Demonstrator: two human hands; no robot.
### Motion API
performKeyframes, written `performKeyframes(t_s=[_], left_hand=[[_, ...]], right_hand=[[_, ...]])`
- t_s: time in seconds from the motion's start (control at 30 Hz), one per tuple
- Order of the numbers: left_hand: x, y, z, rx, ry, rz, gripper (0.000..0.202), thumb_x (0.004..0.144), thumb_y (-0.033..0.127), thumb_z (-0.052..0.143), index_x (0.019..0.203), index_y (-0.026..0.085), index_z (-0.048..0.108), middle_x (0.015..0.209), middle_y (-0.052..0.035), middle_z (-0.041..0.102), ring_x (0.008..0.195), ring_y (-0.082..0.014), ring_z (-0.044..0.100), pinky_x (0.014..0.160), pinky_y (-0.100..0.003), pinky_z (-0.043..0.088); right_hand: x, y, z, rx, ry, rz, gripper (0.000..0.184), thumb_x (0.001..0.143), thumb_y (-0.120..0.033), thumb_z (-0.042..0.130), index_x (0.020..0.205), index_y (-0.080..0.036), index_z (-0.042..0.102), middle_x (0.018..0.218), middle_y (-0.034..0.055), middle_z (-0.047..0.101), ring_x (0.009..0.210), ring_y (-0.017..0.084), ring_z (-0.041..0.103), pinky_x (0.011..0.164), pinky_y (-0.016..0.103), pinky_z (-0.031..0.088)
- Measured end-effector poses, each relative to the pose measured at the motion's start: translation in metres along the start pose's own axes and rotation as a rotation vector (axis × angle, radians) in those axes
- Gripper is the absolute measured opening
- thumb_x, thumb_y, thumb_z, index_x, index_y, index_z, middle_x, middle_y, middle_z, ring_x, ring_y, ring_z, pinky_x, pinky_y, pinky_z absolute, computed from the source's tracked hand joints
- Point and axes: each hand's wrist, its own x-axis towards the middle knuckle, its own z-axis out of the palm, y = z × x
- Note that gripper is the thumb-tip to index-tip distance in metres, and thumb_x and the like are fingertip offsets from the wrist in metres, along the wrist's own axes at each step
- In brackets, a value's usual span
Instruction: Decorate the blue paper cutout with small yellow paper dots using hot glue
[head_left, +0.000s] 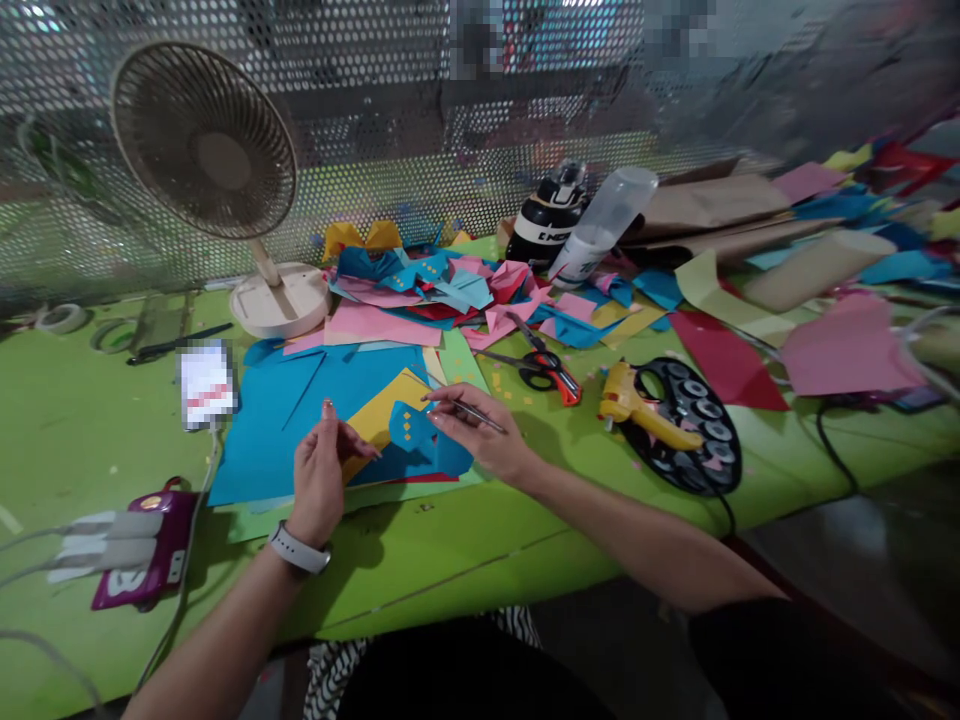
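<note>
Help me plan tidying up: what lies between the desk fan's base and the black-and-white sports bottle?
In the head view, a heap of colored paper lies between fan base and sports bottle.

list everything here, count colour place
yellow sheet: one, yellow, centre
blue cutout: one, blue, over yellow sheet
large sheet: one, blue, under yellow sheet
thin tool: one, grey, centre
scissors: one, black, right of centre
glue gun: one, yellow, right
tray: one, black, under glue gun
fan: one, beige, back left
phone: one, white screen, left
tape rolls: two, pale, left
plug block: one, purple, front left
bottles: two, black and clear, back
paper pieces: many, mixed colours, back
tube: one, beige, back right
brown paper: several, brown, back right
table: one, green, underneath
perforated panel: one, grey, behind
watch: one, white, left wrist
left hand: one, by yellow sheet
right hand: one, holding thin tool
</note>
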Motion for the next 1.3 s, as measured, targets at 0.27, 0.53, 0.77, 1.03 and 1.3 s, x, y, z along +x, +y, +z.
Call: performKeyframes(t_s=[0.27, 0.53, 0.77, 1.03, 1.3], left_hand=[[-0.012, -0.004, 0.010, 0.023, -0.196, -0.072, 0.061, 0.072, 0.043, 0.077, 0.124, 0.021, 0.054, 0.077, 0.0024, 0.065, 0.070, -0.0108, 0.058, 0.065, -0.020, 0.045], [-0.008, -0.008, 0.007, 0.022, -0.133, -0.034, 0.064, 0.067, 0.034, 0.082, 0.124, 0.021, 0.054, 0.062, 0.0086, 0.049, 0.056, -0.0063, 0.048, 0.054, -0.017, 0.038], [-0.010, -0.007, 0.004, -0.085, -0.134, 0.002, 0.077, 0.074, 0.056, 0.070, 0.139, 0.026, 0.041, 0.095, -0.0031, 0.068, 0.078, -0.0146, 0.062, 0.069, -0.026, 0.046], [-0.008, -0.007, 0.007, -0.094, -0.161, -0.148, 0.052, 0.070, 0.046, 0.078, 0.113, 0.022, 0.060, 0.101, -0.0023, 0.069, 0.087, -0.0173, 0.067, 0.074, -0.028, 0.052], [-0.012, -0.014, 0.013, 0.054, -0.357, -0.140, 0.039, 0.062, 0.036, 0.085, 0.095, 0.019, 0.073, 0.097, -0.0070, 0.075, 0.085, -0.0214, 0.068, 0.077, -0.031, 0.055]], right_hand=[[-0.003, 0.001, 0.004, -0.117, -0.128, -0.076, 0.021, 0.084, -0.031, 0.065, 0.102, -0.020, 0.066, 0.090, 0.0033, 0.067, 0.082, 0.014, 0.063, 0.074, 0.027, 0.053], [-0.008, -0.003, 0.011, -0.201, -0.183, -0.108, 0.022, 0.085, -0.030, 0.064, 0.104, -0.020, 0.067, 0.088, 0.0024, 0.068, 0.081, 0.014, 0.064, 0.073, 0.027, 0.052], [-0.005, 0.003, 0.008, -0.069, -0.152, -0.066, 0.027, 0.083, -0.033, 0.066, 0.105, -0.019, 0.064, 0.088, 0.0032, 0.066, 0.084, 0.014, 0.063, 0.077, 0.028, 0.053], [0.000, -0.001, 0.005, -0.048, 0.002, -0.074, 0.027, 0.085, -0.036, 0.063, 0.109, -0.023, 0.062, 0.092, 0.0026, 0.066, 0.088, 0.015, 0.064, 0.082, 0.030, 0.052], [-0.013, -0.003, 0.011, -0.143, -0.025, -0.213, 0.022, 0.089, -0.035, 0.059, 0.106, -0.023, 0.067, 0.101, 0.0033, 0.070, 0.094, 0.015, 0.065, 0.087, 0.031, 0.052]])
